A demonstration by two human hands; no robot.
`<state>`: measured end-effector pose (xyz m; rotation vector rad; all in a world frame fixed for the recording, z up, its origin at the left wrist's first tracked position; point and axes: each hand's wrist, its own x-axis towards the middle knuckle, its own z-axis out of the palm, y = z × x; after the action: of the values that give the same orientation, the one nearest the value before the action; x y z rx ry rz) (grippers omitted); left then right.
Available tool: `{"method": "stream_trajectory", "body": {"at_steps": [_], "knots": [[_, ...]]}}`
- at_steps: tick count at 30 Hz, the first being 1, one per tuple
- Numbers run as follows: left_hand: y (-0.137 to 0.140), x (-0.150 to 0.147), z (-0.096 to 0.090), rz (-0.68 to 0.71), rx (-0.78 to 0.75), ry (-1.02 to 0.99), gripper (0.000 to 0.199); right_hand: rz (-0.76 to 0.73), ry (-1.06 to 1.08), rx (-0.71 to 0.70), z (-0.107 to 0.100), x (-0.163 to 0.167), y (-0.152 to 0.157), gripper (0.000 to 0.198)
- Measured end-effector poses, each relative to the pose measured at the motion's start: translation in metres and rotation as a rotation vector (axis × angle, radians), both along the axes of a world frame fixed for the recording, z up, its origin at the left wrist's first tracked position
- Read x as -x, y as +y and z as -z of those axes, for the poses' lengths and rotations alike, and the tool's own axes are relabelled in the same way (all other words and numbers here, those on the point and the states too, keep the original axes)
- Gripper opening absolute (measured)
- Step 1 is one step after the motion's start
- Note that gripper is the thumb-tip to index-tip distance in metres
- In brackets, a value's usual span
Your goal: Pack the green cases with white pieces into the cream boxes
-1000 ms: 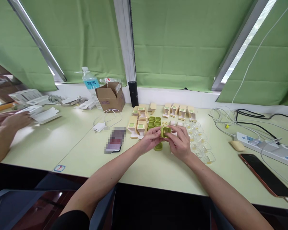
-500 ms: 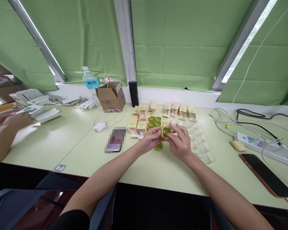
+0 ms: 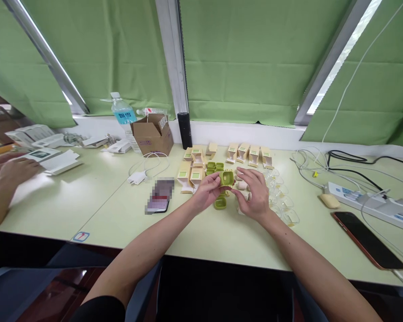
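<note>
My left hand (image 3: 205, 193) grips a small green square cup (image 3: 226, 178) by its left side, the hollow tilted toward me. A pale spot shows at its bottom. My right hand (image 3: 257, 197) is open just to the right, fingers spread, its thumb tip close to the cup's lower edge; I cannot tell if it touches. Below the held cup, another green cup (image 3: 220, 203) lies on the table, and more green cups (image 3: 215, 166) stand in rows behind. To the right of my right hand are several clear plastic covers (image 3: 289, 202), some hidden by it.
Small cream boxes (image 3: 184, 174) stand behind the cups, near a black cylinder (image 3: 184, 130) and a cardboard box (image 3: 152, 136). A phone (image 3: 159, 197) lies left; another phone (image 3: 369, 239) and a power strip (image 3: 369, 203) lie right. Another person's hands (image 3: 16, 170) handle white boxes far left.
My right hand has drawn its fingers out of the green cup and spread them to the right. The cup has shifted slightly left and up in my left hand.
</note>
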<state>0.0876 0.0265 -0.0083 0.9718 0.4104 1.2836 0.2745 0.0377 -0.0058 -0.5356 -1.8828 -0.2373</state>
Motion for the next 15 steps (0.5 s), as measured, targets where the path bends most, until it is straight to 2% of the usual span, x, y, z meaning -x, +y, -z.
{"method": "stream_trajectory", "body": {"at_steps": [5,10,15], "knots": [[0.0032,0.0031,-0.0004,-0.022,0.002,-0.005,0.038,0.1,-0.003,0.024,-0.0042,-0.0037,0.0004,0.036],[-0.0025,-0.0008,-0.0013,0.032,0.002,-0.031,0.03,0.086,-0.126,-0.032,0.0011,0.002,-0.0015,0.035],[-0.0065,-0.0049,-0.0006,0.065,0.014,-0.023,0.029,0.098,-0.12,-0.047,0.004,0.0037,-0.0007,0.027]]}}
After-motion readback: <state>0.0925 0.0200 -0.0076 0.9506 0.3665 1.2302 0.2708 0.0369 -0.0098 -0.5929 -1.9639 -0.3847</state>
